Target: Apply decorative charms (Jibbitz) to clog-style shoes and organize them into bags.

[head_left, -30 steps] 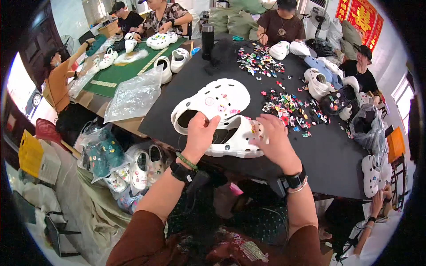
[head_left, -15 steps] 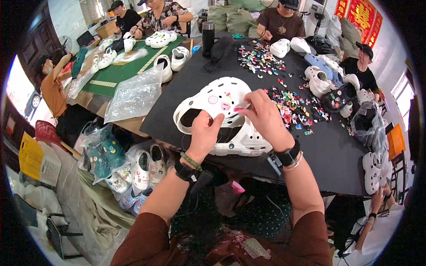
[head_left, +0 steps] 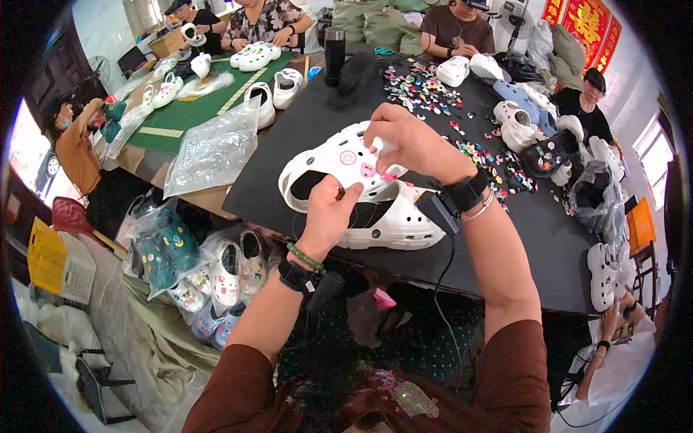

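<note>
My left hand (head_left: 330, 211) is closed on the near side of a white clog (head_left: 326, 155), its thumb resting along the shoe's upper. Tilted up over a second white clog (head_left: 404, 229), this shoe carries a round pink-and-white charm (head_left: 348, 157), a pink charm (head_left: 368, 170) and a bright pink one (head_left: 389, 177) near the thumb. My right hand (head_left: 413, 143) is over the clog's far right part, fingers curled in a pinch against the upper. Whatever lies between those fingertips is mostly hidden. Both wrists wear black straps.
Loose colourful charms (head_left: 426, 90) lie across the black table (head_left: 271, 191). More clogs (head_left: 523, 108) line its right side. A black bottle (head_left: 334, 56) stands at the back, a clear plastic bag (head_left: 211, 159) at the left. Bagged clogs (head_left: 227, 274) sit below left. Several people work around the tables.
My right hand has moved up and left along the clog, from beside the bright pink charm to the far edge. My left hand keeps its hold.
</note>
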`<action>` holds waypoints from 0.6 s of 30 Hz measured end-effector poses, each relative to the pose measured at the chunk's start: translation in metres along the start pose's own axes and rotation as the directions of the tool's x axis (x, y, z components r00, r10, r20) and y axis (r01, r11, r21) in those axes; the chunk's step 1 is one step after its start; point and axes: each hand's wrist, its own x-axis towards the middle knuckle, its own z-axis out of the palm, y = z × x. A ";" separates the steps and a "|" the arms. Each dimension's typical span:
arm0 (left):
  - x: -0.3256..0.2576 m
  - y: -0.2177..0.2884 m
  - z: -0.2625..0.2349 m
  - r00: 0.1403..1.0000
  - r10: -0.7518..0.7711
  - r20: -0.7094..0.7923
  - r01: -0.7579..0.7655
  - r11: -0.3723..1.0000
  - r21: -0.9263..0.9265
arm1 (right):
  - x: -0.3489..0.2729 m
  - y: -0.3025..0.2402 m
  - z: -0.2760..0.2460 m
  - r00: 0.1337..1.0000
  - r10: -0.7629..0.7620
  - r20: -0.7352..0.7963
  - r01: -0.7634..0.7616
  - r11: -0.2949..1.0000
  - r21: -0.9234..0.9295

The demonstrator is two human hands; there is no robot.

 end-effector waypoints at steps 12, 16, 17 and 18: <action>0.003 0.006 -0.001 0.994 -0.107 -0.024 0.106 0.993 -0.047 | -0.009 0.007 0.006 0.980 -0.181 -0.079 0.170 0.977 -0.128; 0.005 0.005 -0.001 0.998 -0.068 -0.017 0.066 0.992 -0.104 | -0.016 0.009 0.006 0.993 -0.111 -0.033 0.107 0.990 -0.093; 0.005 0.010 0.001 0.997 -0.076 -0.014 0.074 0.992 -0.106 | -0.017 0.012 0.007 0.995 -0.094 -0.034 0.092 0.994 -0.065; 0.005 0.008 0.002 0.997 -0.080 -0.010 0.079 0.991 -0.109 | -0.016 0.015 0.006 0.996 -0.087 -0.032 0.085 0.994 -0.065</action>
